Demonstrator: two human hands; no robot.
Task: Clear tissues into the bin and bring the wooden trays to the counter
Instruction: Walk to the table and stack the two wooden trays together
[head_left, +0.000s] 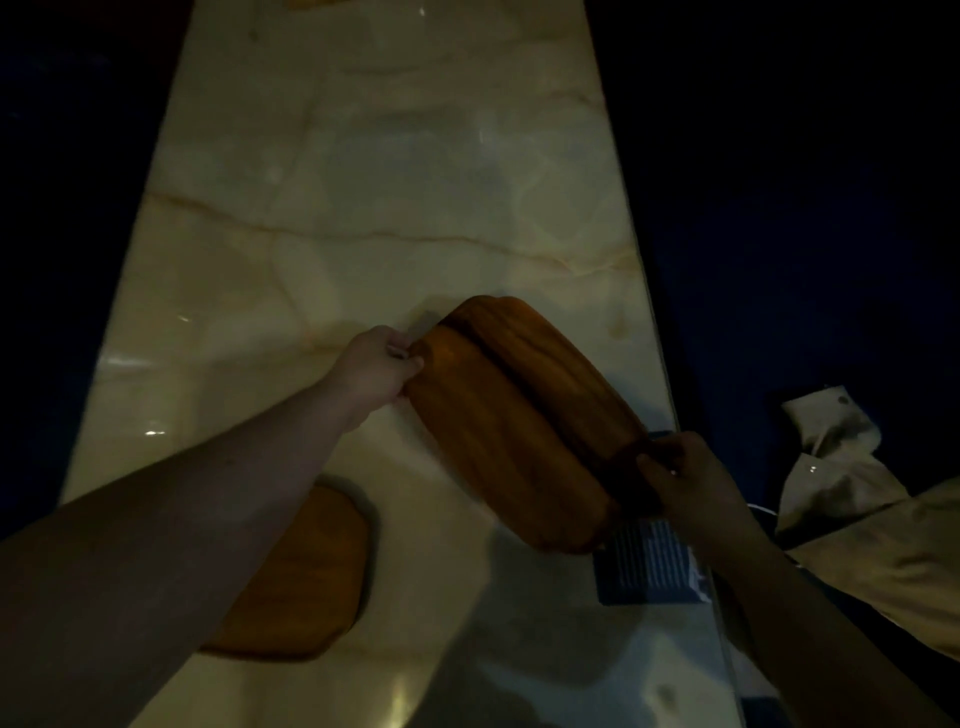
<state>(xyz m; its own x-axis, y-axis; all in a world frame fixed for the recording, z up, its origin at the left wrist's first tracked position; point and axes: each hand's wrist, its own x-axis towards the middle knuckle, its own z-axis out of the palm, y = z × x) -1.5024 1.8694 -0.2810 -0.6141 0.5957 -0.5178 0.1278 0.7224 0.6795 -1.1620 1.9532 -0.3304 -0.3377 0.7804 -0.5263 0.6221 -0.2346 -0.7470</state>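
I see both hands, left hand (382, 366) and right hand (685, 480), closed on the wooden trays (519, 421) between them, above the worktop (363, 182).

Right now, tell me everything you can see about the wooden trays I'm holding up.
The held wooden trays look like two orange-brown oblong pieces with rounded corners and visible grain, pressed together with a dark seam running lengthwise between them. They sit tilted and seem raised above the marble table, judging by the shadow. The left hand grips the far end, the right hand the near end. Dim light hides finer detail.
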